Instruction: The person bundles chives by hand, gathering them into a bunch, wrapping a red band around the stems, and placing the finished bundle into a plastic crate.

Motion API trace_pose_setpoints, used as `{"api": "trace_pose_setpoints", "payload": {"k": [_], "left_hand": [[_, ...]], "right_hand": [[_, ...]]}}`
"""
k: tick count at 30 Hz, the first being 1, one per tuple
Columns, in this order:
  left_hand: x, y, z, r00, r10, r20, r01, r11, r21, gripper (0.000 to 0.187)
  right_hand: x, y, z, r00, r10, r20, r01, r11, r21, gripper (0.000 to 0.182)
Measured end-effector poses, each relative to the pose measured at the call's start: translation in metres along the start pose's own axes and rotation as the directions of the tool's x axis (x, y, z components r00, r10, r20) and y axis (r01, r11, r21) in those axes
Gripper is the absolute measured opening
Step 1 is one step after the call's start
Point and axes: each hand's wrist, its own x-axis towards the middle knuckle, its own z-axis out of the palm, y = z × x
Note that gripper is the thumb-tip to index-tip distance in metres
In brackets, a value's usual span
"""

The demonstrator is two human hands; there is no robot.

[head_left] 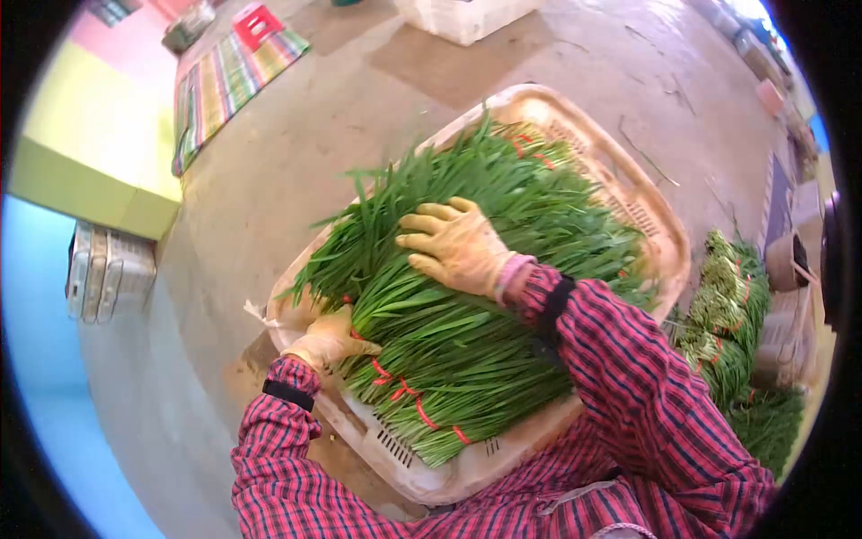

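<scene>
Bunches of garlic chives [449, 337], long flat green leaves tied with red bands [422, 413], are piled in a pale plastic basket [628, 184]. My left hand [328, 340], in a yellowish glove, grips the stem end of a bunch at the basket's left side. Its thumb lies over the stems beside a red band; its other fingers are partly hidden. My right hand [458, 249], gloved alike, lies palm down on the leaves in the middle of the pile, fingers extended and somewhat apart. Stems of other bunches point to the basket's far edge.
More tied bunches [723, 296] lie on the floor at the right. A white crate [467, 20] stands beyond the basket. Far left are a striped mat [229, 90], a red stool [258, 25] and stacked grey crates [108, 274] by the wall.
</scene>
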Motion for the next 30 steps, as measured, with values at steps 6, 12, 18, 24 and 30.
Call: {"api": "trace_pose_setpoints", "payload": {"k": [6, 12, 18, 24, 30], "left_hand": [[-0.029, 0.033, -0.004, 0.993, 0.071, -0.094, -0.07, 0.998, 0.007, 0.075], [-0.029, 0.047, 0.021, 0.93, 0.134, -0.342, -0.183, 0.976, -0.115, 0.081], [0.002, 0.134, 0.009, 0.595, 0.531, -0.603, -0.3, 0.843, 0.447, 0.097], [0.101, 0.208, 0.028, 0.668, 0.558, -0.492, -0.048, 0.692, 0.72, 0.092], [0.122, 0.211, 0.045, 0.717, 0.488, -0.498, 0.095, 0.64, 0.763, 0.093]], "right_hand": [[-0.044, -0.006, -0.073, 0.983, 0.009, -0.185, -0.038, 0.988, -0.152, 0.043], [-0.179, 0.038, -0.188, 0.9, 0.319, -0.296, -0.387, 0.898, -0.209, 0.043], [-0.328, 0.062, -0.211, 0.765, 0.5, -0.407, -0.61, 0.765, -0.207, 0.036], [-0.425, 0.043, -0.18, 0.606, 0.688, -0.398, -0.752, 0.659, -0.007, 0.033], [-0.473, 0.037, -0.135, 0.403, 0.86, -0.315, -0.785, 0.501, 0.364, 0.029]]}}
